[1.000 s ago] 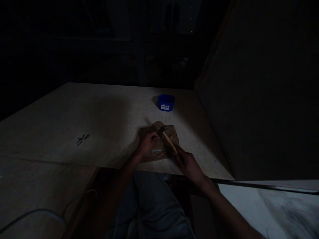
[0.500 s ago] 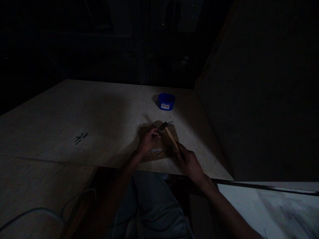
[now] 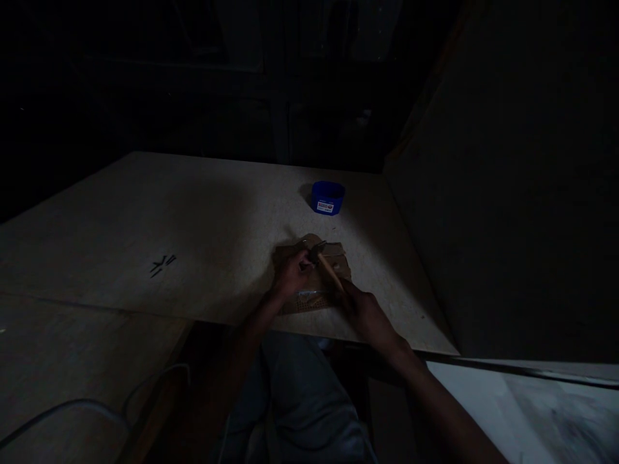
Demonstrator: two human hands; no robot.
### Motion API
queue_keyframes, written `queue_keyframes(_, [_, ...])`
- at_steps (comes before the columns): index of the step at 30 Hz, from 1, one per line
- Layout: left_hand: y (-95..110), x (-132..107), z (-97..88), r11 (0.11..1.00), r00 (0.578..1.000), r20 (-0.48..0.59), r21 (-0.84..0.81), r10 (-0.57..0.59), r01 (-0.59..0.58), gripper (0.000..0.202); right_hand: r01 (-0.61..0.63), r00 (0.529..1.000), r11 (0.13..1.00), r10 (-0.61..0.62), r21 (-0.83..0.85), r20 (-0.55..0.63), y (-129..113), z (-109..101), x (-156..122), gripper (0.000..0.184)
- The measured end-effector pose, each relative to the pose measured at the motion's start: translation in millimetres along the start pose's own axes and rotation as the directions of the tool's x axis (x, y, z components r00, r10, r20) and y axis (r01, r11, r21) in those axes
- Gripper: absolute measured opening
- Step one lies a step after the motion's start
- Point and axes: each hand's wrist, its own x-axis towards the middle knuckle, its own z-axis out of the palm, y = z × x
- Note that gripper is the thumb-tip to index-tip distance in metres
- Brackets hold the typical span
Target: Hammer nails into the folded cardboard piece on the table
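One stray blow of the hammer (image 3: 331, 271), gripped by the curled fingers of the right hand (image 3: 365, 312) over the cardboard (image 3: 315, 280) on the table (image 3: 213, 251), could catch the left hand (image 3: 290, 276), whose bent fingers sit beside the hammer head (image 3: 316, 251), their hold unclear.

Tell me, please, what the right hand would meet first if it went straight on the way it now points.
Beyond the hammer it holds, the right hand would probably meet the brown cardboard-like piece first; if it passed above that, likely the left hand. Depth is hard to judge here.
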Motion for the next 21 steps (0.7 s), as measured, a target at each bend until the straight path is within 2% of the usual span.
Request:
queue_keyframes(2, [-0.6,0.2,0.7,1.0,1.0,-0.006,-0.003,-0.007,0.007,0.024,0.003,1.0,1.0,-0.004,0.008,0.018,-0.2,-1.3,0.8,0.041])
queue_keyframes(6, [-1.2,-0.8,0.8,1.0,1.0,0.002,-0.03,-0.002,0.002,0.022,0.028,0.999,0.998,-0.026,0.064,-0.023,-1.8,-1.9,-0.4,0.042])
queue_keyframes(11, [-1.3,-3.4,1.0,0.999,0.999,0.021,-0.023,0.035,-0.035,0.013,-0.007,0.999,1.0,0.007,0.002,0.05,-3.6,-4.3,-1.4,0.038])
queue_keyframes(14, [-2.2,-4.2,1.7,0.999,0.999,-0.004,0.004,0.053,-0.053,0.009,0.014,0.999,0.998,-0.016,0.053,0.036,-6.6,-6.3,-3.9,0.04])
queue_keyframes(17, [-2.7,-4.3,2.0,0.999,0.999,0.002,0.007,0.05,-0.05,0.011,0.023,1.0,0.995,-0.022,0.1,-0.017,-8.0,-6.1,-6.8,0.042])
queue_keyframes(21, [-2.0,-3.8,1.7,0.998,0.999,0.002,-0.045,0.037,-0.037,0.024,-0.007,0.999,0.993,0.012,0.12,-0.04,-4.6,-4.4,-9.9,0.044])
